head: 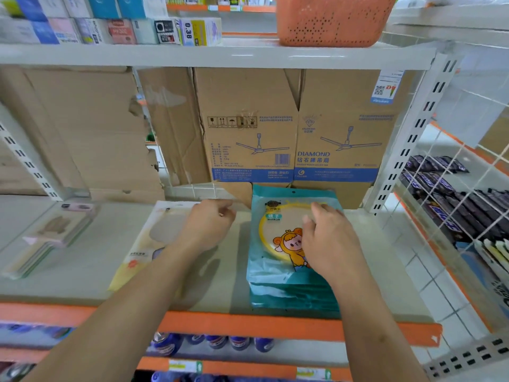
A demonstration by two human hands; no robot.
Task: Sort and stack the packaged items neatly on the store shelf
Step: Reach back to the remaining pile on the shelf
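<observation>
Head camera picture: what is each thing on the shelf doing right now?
teal mirror packs, stacked flat.
right hand, resting on the teal mirror packs.
left hand, fingers curled above the pale pack; grip unclear.
pale pack, lying flat.
fan cartons, upright at the back.
orange basket, upright, shelf above.

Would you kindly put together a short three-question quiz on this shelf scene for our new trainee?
1. True or false: the orange basket shares a shelf board with the teal mirror pack.
2. What is drawn on the cardboard boxes behind the hands? A ceiling fan; B kettle; C lamp.
3. Which hand lies on the teal mirror pack?
Key: 1 false, the orange basket stands one board higher; 2 A; 3 the right hand.
</observation>
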